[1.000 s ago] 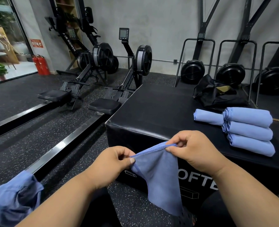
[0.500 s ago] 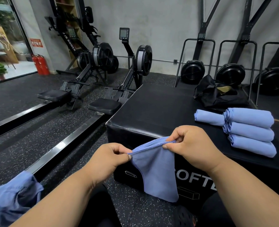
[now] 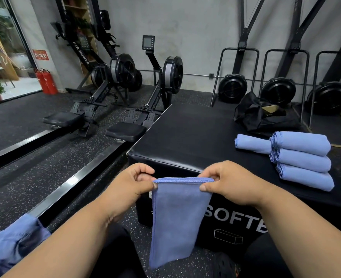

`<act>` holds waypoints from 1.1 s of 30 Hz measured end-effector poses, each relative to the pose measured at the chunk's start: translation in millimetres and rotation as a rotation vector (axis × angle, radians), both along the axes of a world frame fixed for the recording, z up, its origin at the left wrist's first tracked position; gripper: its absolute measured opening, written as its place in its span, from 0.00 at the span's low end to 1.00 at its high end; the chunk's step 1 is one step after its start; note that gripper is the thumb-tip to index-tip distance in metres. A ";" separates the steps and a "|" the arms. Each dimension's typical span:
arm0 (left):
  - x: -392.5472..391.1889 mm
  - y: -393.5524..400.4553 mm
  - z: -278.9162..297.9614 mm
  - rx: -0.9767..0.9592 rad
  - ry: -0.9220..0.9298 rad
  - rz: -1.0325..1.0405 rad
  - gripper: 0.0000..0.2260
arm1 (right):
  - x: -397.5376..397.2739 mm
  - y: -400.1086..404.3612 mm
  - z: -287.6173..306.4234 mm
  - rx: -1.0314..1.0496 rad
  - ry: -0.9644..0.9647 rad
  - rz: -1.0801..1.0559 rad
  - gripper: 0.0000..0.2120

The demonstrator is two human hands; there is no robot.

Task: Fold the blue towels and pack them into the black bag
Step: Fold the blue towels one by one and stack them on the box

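A blue towel (image 3: 175, 219) hangs in front of the black padded box (image 3: 195, 141), its top hem stretched level. My left hand (image 3: 131, 187) pinches the hem's left corner and my right hand (image 3: 231, 183) pinches the right corner. On the box's right side lie several folded blue towels (image 3: 302, 161), three stacked and one (image 3: 251, 144) beside them to the left. The black bag (image 3: 263, 115) sits crumpled and open at the box's far right, behind the folded towels. More loose blue towels (image 3: 11, 245) bunch at the lower left.
Two rowing machines (image 3: 125, 93) stand on the speckled rubber floor to the left, their rails running toward me. Fan units in metal frames (image 3: 277, 91) line the back wall. Red fire extinguishers (image 3: 45, 81) stand by the glass door.
Both hands have risen slightly and moved apart, pulling the towel's top hem from a slanted bunch into a straight, level edge. The towel now hangs flat as a narrow panel.
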State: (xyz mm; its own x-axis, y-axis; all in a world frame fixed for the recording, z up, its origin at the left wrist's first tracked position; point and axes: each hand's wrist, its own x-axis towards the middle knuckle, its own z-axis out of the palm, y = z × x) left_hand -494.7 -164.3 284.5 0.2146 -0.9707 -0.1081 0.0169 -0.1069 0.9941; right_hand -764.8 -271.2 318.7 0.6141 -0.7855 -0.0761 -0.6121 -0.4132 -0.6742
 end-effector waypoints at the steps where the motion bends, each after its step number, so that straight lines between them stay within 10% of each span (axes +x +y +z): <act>1: -0.2 0.6 -0.1 0.052 0.011 -0.041 0.17 | -0.9 0.6 -1.1 0.021 0.022 0.015 0.01; 11: 0.4 -11.2 -17.3 0.239 0.240 -0.060 0.16 | -1.8 -0.9 -19.2 0.293 -0.120 0.037 0.06; 26: 13.3 -70.3 -38.8 0.268 -0.347 -0.331 0.15 | -5.2 -51.6 -56.8 0.395 0.041 0.055 0.12; 33: 34.1 -207.7 60.1 0.082 -0.630 -0.198 0.03 | 33.6 -154.7 36.1 0.107 -0.096 -0.103 0.05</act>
State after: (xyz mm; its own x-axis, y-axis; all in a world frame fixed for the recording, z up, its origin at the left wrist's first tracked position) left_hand -460.5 -372.0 344.6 0.0792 -0.9922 -0.0960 -0.5928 -0.1243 0.7957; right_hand -731.2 -425.9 354.8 0.5395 -0.8350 -0.1078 -0.5783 -0.2745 -0.7683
